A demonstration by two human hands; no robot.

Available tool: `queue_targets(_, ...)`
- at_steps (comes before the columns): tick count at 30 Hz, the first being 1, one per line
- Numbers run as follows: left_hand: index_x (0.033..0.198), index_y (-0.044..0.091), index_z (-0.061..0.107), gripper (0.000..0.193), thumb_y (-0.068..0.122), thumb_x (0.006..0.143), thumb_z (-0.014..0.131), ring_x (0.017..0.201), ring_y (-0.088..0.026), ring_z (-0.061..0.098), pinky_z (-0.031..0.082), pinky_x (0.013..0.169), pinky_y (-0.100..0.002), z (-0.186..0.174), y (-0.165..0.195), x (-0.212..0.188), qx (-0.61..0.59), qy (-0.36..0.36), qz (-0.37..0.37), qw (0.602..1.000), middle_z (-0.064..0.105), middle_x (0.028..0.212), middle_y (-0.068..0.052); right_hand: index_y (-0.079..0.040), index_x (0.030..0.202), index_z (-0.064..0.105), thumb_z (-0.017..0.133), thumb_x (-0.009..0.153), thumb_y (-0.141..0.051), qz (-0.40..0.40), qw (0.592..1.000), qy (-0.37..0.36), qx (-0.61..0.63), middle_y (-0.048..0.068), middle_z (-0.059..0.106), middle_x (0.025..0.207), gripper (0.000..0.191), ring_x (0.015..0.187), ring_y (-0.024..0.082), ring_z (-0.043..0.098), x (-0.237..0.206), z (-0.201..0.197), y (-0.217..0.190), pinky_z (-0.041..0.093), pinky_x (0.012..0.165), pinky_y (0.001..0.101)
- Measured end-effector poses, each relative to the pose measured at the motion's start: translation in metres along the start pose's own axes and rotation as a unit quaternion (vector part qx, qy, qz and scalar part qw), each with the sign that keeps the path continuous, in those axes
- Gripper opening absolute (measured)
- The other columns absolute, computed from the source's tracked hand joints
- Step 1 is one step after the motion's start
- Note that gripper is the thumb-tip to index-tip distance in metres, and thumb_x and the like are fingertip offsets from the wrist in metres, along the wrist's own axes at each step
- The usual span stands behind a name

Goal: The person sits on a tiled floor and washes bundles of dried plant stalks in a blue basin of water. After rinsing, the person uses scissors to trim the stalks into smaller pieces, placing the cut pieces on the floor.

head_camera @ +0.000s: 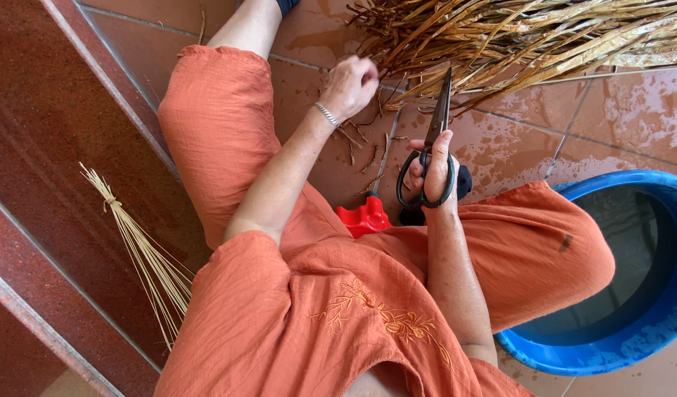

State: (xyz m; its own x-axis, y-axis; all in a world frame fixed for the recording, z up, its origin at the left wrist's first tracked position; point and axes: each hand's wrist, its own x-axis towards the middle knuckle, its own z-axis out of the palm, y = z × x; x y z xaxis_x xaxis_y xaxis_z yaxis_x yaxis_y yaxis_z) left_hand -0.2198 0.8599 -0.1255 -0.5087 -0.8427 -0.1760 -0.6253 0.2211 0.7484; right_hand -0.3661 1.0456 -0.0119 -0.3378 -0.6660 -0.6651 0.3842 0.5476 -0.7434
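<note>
Orange all over here: a loose, crinkled orange top (316,316) with short sleeves ending at the elbow, and matching orange trousers (213,125) rolled to the knee. There's embroidery on the front, a golden-orange sprig of leaves and flowers (386,316). On the left wrist, a slim silver chain bracelet (326,113). Forearms bare, a small dark mark on the right trouser leg (566,242)

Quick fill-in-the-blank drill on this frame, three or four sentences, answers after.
1. The right hand holds black ____.
2. The left hand reaches into a pile of dried ____ leaves.
3. The basin near the right knee is coloured ____.
4. The tied bundle of thin sticks lies on the person's ____ side.

Missing words: scissors; brown; blue; left
</note>
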Motion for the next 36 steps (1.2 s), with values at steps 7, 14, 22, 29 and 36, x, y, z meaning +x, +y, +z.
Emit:
queue_targets(7,0.092,0.011,0.074,0.02,0.019,0.077,0.083,0.093,-0.025,0.061,0.049,0.076,-0.043,0.011,0.031,0.031,0.004,0.167,0.018,0.986,0.065,0.092,-0.007,0.004,0.11,0.062,0.036,0.106,-0.061,-0.006,1.0,0.016,0.002,0.0,0.046,0.055,0.07,0.041,0.009,0.038,0.001,-0.003,0.008,0.032,0.041,0.0268)
queue_targets(14,0.108,0.004,0.074,0.018,0.017,0.094,0.076,0.078,-0.008,0.07,0.061,0.072,-0.026,-0.018,0.011,0.009,-0.379,0.009,-0.028,0.925,0.074,0.094,-0.004,0.002,0.122,0.061,0.045,0.106,-0.059,-0.116,0.991,-0.035,-0.049,-0.001,0.051,0.066,0.066,0.051,0.007,0.044,-0.001,-0.007,0.018,0.039,0.048,0.0239)
queue_targets(22,0.13,-0.001,0.069,0.034,0.003,0.097,0.061,0.075,-0.007,0.065,0.06,0.068,-0.025,-0.052,0.002,-0.027,-0.574,-0.14,-0.057,0.805,0.069,0.096,-0.002,-0.004,0.133,0.061,0.043,0.103,-0.061,-0.069,0.985,-0.119,-0.106,-0.003,0.058,0.075,0.068,0.058,0.004,0.049,-0.004,-0.003,0.024,0.041,0.049,0.0208)
queue_targets(29,0.117,0.004,0.053,0.035,-0.001,0.089,0.074,0.072,-0.013,0.071,0.063,0.064,-0.028,-0.053,0.015,-0.036,-0.558,-0.081,-0.087,0.821,0.07,0.089,-0.007,-0.002,0.13,0.062,0.043,0.104,-0.058,-0.078,0.976,-0.132,-0.156,-0.003,0.055,0.069,0.064,0.053,0.004,0.045,-0.004,0.006,0.02,0.037,0.046,0.021)
queue_targets(36,0.108,0.004,0.054,0.03,-0.003,0.089,0.076,0.07,-0.013,0.071,0.065,0.062,-0.028,-0.042,0.016,-0.04,-0.583,-0.077,-0.085,0.804,0.07,0.089,-0.008,0.001,0.11,0.068,0.043,0.108,-0.05,-0.127,0.967,-0.085,-0.206,-0.002,0.051,0.057,0.057,0.047,0.006,0.046,-0.008,0.013,0.019,0.036,0.044,0.0232)
